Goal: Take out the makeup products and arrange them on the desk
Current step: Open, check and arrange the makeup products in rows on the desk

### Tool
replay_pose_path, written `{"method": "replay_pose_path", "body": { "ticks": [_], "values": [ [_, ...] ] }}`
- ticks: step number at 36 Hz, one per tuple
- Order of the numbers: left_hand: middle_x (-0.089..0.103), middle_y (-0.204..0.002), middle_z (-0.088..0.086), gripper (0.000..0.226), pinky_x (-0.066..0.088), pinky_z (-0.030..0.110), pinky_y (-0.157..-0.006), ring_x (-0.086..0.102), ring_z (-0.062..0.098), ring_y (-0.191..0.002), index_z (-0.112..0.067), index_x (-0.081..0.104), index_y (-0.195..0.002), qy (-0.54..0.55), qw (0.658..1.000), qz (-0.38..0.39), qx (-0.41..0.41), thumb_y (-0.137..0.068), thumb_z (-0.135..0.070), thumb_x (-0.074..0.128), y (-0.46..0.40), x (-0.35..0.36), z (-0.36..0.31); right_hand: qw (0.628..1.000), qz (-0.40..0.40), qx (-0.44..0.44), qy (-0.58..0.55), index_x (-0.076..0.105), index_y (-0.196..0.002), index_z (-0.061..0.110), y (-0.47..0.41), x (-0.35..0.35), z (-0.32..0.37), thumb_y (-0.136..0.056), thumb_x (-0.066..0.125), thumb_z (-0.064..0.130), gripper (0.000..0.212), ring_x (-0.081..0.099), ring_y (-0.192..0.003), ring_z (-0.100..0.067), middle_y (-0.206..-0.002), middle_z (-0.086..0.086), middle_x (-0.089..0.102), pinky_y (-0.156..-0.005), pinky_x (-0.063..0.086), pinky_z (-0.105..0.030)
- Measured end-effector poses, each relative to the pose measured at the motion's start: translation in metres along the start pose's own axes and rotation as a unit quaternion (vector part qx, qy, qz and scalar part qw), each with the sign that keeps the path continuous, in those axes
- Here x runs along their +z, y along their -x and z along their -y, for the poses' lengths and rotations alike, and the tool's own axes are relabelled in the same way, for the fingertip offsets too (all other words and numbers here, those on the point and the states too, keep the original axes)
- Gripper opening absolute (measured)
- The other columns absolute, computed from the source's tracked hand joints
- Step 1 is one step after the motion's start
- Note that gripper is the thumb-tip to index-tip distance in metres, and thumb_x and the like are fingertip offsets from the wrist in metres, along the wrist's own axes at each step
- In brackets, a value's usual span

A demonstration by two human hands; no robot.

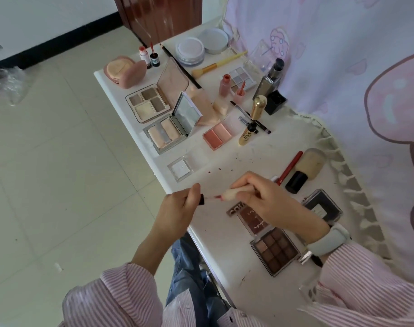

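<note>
My left hand (177, 208) pinches the dark cap (201, 199) of a lip gloss wand, pulled just out of its tube. My right hand (265, 199) grips the cream-coloured lip gloss tube (232, 193), held level above the front edge of the white desk (225, 251). The wand's thin stem still reaches toward the tube's red mouth. Below my right hand lies an open brown eyeshadow palette (275, 251) with its lid (248, 218) flat on the desk.
Open makeup crowds the desk: a four-pan palette (148, 103), a mirrored highlighter compact (166, 135), a blush duo (217, 135), a clear square pan (180, 169), a gold mascara (248, 133), a red pencil (291, 166), a kabuki brush (307, 168), a black case (323, 206). A pink curtain (366, 90) hangs at right.
</note>
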State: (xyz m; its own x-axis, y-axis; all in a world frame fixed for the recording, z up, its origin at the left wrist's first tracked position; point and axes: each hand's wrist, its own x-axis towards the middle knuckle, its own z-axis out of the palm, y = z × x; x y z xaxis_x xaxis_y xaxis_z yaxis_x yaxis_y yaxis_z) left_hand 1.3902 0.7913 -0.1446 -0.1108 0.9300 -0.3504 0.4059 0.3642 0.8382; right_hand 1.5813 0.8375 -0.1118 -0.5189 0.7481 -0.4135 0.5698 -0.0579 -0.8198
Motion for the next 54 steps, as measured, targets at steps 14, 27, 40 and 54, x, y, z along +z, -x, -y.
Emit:
{"method": "replay_pose_path", "body": {
  "ticks": [14,27,40,54],
  "values": [
    [0.065,-0.07,0.004,0.036,0.049,0.025,-0.061,0.064,0.022,-0.073,-0.006,0.053,-0.094,0.343,0.939,-0.002,-0.004,-0.086,-0.039,0.04,0.005,0.003,0.006,0.979,-0.13,0.015,-0.153,0.047,-0.106,0.024,0.001,-0.008,-0.029,-0.098,0.035,0.019,0.015,0.059,-0.084,-0.011,-0.095,0.0,0.064,-0.07,0.048,-0.018],
    [0.057,-0.077,-0.011,0.016,0.038,0.008,-0.065,0.048,-0.006,-0.068,-0.034,0.062,-0.082,0.136,0.962,-0.236,0.032,-0.069,-0.032,0.072,0.002,0.032,0.006,0.975,-0.212,-0.045,-0.039,0.053,-0.09,0.024,-0.03,0.027,-0.019,-0.09,0.056,0.026,0.003,0.042,-0.064,-0.005,-0.073,0.005,0.05,-0.061,0.038,-0.017],
    [0.065,-0.08,-0.006,0.031,0.027,0.021,-0.077,0.046,0.005,-0.083,-0.017,0.071,-0.087,-0.085,0.949,-0.286,0.098,-0.076,-0.044,0.058,-0.007,0.036,0.041,0.955,-0.218,-0.145,0.139,0.063,-0.1,0.007,-0.053,0.051,-0.025,-0.081,0.068,0.018,0.022,0.049,-0.074,-0.011,-0.088,0.003,0.065,-0.067,0.045,-0.029],
    [0.063,-0.099,0.006,0.044,0.027,0.024,-0.086,0.043,0.016,-0.097,-0.01,0.066,-0.105,-0.147,0.942,-0.287,0.089,-0.077,-0.043,0.057,-0.002,0.041,0.054,0.966,-0.18,-0.118,0.144,0.059,-0.112,0.009,-0.049,0.051,-0.028,-0.084,0.065,0.018,0.031,0.048,-0.09,-0.014,-0.094,-0.001,0.062,-0.077,0.045,-0.03]
  ]
}}
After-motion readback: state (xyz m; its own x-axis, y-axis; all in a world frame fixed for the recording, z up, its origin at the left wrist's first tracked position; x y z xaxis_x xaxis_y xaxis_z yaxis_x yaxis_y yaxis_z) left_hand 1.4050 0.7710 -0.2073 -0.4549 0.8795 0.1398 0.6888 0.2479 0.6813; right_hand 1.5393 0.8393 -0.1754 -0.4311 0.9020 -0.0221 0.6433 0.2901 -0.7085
